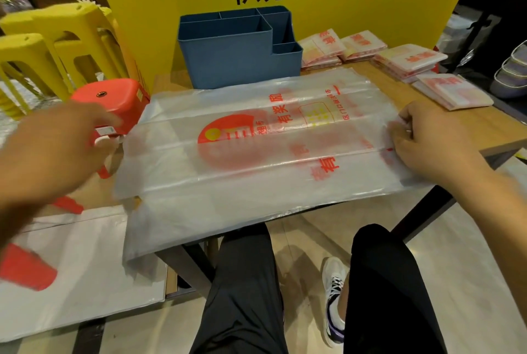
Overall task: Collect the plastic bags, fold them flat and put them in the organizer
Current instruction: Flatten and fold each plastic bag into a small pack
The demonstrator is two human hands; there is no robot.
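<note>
— Behind everything stands a yellow sign [285,11] with big black characters, filling the top middle of the frame. What else is around you?

— Yellow stools [42,39] stacked at the upper left, and a red stool [114,102] just below them. Lower left, on the floor, lies another plastic bag [71,262] with a red print.

— And your hands?

— My left hand [54,148] hovers at the left of the frame, blurred, fingers loosely spread, holding nothing, near the left edge of the big bag. That clear plastic bag [256,159] with red print lies spread flat over the wooden bench [470,125], its left end hanging past the bench edge. At the right, my right hand [425,139] pinches the bag's right end with curled fingers.

— Where's the organizer?

— The blue organizer [236,51] stands at the back of the bench in the upper middle, just behind the bag, its compartments open upward. To its right, in the upper right, sit folded bags [410,61] in several flat stacks.
</note>
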